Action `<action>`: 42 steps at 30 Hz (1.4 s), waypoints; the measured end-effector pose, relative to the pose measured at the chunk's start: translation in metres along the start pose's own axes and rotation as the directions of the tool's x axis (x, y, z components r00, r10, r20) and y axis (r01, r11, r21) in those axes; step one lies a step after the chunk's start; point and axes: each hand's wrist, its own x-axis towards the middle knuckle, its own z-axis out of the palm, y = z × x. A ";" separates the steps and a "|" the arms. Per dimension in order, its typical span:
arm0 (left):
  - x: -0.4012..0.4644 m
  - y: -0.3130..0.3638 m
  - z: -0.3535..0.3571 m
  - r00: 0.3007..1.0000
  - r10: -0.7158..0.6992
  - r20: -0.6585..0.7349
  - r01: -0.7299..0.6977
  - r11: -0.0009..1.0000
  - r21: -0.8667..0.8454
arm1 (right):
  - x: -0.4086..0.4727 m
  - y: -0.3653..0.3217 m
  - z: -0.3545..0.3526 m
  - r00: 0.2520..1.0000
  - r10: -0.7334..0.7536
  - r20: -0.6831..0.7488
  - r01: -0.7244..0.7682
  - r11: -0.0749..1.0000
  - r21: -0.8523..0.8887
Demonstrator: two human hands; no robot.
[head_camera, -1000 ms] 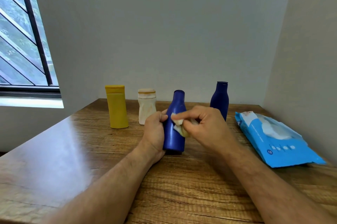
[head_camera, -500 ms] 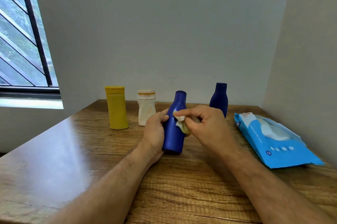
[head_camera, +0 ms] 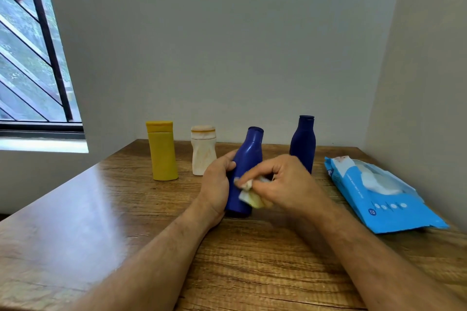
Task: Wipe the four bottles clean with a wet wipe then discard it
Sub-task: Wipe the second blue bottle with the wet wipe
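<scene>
My left hand (head_camera: 217, 185) grips a blue bottle (head_camera: 249, 156) around its lower body; the bottle leans to the right with its base on the wooden table (head_camera: 101, 222). My right hand (head_camera: 288, 181) pinches a crumpled, yellow-stained wet wipe (head_camera: 251, 195) and presses it against the bottle's lower right side. A yellow bottle (head_camera: 161, 151) and a cream bottle (head_camera: 203, 150) stand upright behind on the left. A second dark blue bottle (head_camera: 303, 142) stands upright behind my right hand.
A blue pack of wet wipes (head_camera: 379, 197) lies at the table's right side, its top flap open, close to the right wall. A window (head_camera: 30, 57) with dark bars is on the left. The back wall runs just behind the bottles.
My right hand has slid the wipe down from the blue bottle's middle to its lower part. The bottle has tilted a little more to the right in my left hand.
</scene>
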 end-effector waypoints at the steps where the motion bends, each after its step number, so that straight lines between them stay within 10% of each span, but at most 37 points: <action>1: 0.000 0.000 0.001 1.000 -0.010 0.001 0.010 1.000 -0.010 | 0.000 0.000 -0.002 0.996 -0.017 -0.089 0.021 0.999 0.043; 8: -0.005 0.004 0.004 0.994 -0.052 0.096 0.053 0.999 -0.002 | 0.004 0.002 -0.012 0.866 -0.026 -0.500 0.135 0.974 0.183; 17: -0.008 0.010 0.001 1.000 0.021 0.000 -0.021 0.993 0.113 | 0.000 -0.003 -0.011 0.992 0.024 0.120 -0.032 0.997 0.066; 26: -0.009 0.009 0.008 0.997 -0.071 -0.016 0.072 0.993 0.090 | 0.005 -0.001 -0.012 0.952 0.049 -0.303 0.031 0.967 0.254; 35: -0.003 0.013 0.004 0.972 -0.213 -0.095 0.193 0.963 -0.188 | 0.000 -0.006 -0.007 0.990 0.026 0.139 -0.050 0.984 0.171; 42: -0.011 0.014 0.012 0.970 -0.216 0.110 0.229 0.964 -0.132 | 0.001 -0.004 -0.006 1.000 0.026 -0.004 -0.024 0.964 0.266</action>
